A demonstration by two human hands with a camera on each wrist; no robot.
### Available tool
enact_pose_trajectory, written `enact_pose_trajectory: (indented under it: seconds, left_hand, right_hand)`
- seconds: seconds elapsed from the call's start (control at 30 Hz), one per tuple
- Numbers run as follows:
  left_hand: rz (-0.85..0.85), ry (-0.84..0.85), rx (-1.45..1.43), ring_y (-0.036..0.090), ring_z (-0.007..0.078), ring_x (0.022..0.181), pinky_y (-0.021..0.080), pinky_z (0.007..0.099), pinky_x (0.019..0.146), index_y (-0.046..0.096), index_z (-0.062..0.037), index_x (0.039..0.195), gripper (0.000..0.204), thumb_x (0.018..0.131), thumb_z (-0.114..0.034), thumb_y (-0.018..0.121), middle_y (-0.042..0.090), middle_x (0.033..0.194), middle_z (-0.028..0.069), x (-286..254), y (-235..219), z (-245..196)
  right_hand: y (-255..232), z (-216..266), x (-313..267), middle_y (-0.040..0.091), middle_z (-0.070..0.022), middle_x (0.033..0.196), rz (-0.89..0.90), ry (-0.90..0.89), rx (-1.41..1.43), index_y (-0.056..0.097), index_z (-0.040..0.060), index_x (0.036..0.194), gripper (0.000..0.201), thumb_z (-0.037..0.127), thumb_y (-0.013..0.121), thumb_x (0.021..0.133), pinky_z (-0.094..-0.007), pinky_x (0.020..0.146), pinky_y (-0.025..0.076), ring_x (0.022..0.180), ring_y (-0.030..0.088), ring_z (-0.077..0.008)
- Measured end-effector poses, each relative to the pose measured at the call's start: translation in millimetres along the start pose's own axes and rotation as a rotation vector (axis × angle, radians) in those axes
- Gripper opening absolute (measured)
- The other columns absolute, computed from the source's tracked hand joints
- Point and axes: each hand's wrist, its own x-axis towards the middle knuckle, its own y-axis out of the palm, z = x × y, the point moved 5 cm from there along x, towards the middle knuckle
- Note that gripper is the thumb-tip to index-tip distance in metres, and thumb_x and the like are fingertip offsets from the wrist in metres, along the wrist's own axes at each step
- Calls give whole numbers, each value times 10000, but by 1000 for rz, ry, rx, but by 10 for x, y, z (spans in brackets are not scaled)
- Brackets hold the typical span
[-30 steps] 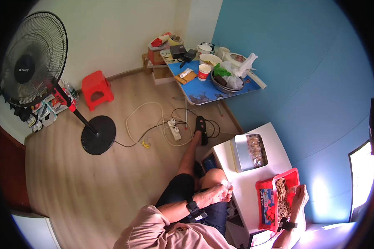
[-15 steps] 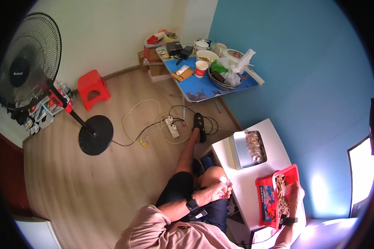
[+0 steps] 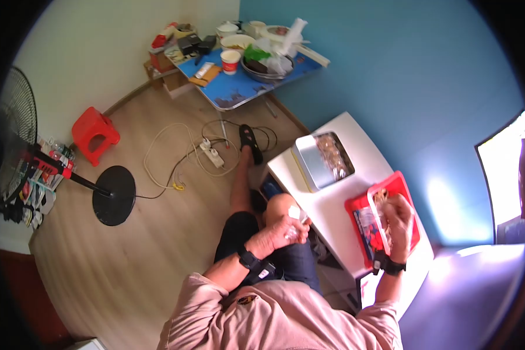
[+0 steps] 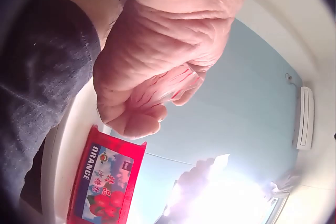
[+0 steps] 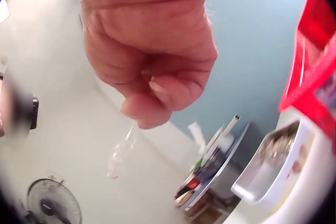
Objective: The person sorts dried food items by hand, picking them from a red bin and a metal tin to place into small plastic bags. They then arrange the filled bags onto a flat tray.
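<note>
The right hand (image 3: pixel 398 224), which was along the wall side of the red basket (image 3: pixel 399 184), has shifted across its open top, its fingertips pinching 1 small clear bag (image 5: pixel 122 153), so the bag now seems close to the brown pieces inside. Apart from it, the left hand (image 3: pixel 280 233) stays curled round clear plastic (image 4: pixel 168 85) by the knee; basket and metal tin (image 3: pixel 308 166) remain on the tabletop (image 3: pixel 318 207).

home room, floor fan (image 3: pixel 13 137), red stool (image 3: pixel 95 135)
</note>
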Motion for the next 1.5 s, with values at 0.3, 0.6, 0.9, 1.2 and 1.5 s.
enact_pose_trajectory:
  seconds: [0.3, 0.6, 0.9, 1.2, 1.5]
  left_hand:
    - [84, 52, 66, 607, 234, 734, 480, 362, 655, 606, -15, 1081, 552, 849, -515, 627, 622, 842, 87, -490, 352, -20]
    - [45, 68, 416, 610, 188, 765, 489, 332, 671, 607, -20, 1001, 449, 820, -416, 717, 623, 856, 70, -733, 384, 12]
    - [35, -80, 216, 644, 278, 818, 542, 404, 778, 595, 11, 915, 217, 721, 14, 499, 625, 859, 135, -492, 24, 13]
    - [-35, 81, 195, 623, 304, 778, 498, 383, 702, 555, -39, 768, 151, 624, -25, 509, 579, 742, 102, -523, -137, -267]
    - [4, -28, 143, 605, 233, 742, 469, 326, 688, 569, -41, 800, 104, 720, -89, 522, 583, 753, 76, -403, -290, -414]
  right_hand:
    - [1513, -134, -192, 636, -138, 730, 685, -389, -284, 619, 32, 903, 70, 88, 622, 862, -360, 596, 501, 629, 637, -291]
    - [1746, -358, -279, 669, -119, 777, 630, -525, -486, 648, 44, 898, 100, 103, 663, 819, -373, 626, 537, 692, 666, -318]
    - [1369, -787, 373, 668, -138, 829, 261, -249, -431, 672, 45, 951, 181, 121, 693, 788, -371, 615, 525, 685, 665, -295]
    - [887, -1423, 1509, 618, -215, 1106, 136, -57, -1082, 559, -13, 1155, 426, 233, 641, 817, -445, 907, 462, 1070, 572, -374]
    - [967, -1510, 1543, 654, -189, 930, 254, -2, -1223, 603, 33, 1062, 354, 242, 650, 781, -455, 800, 487, 914, 626, -377]
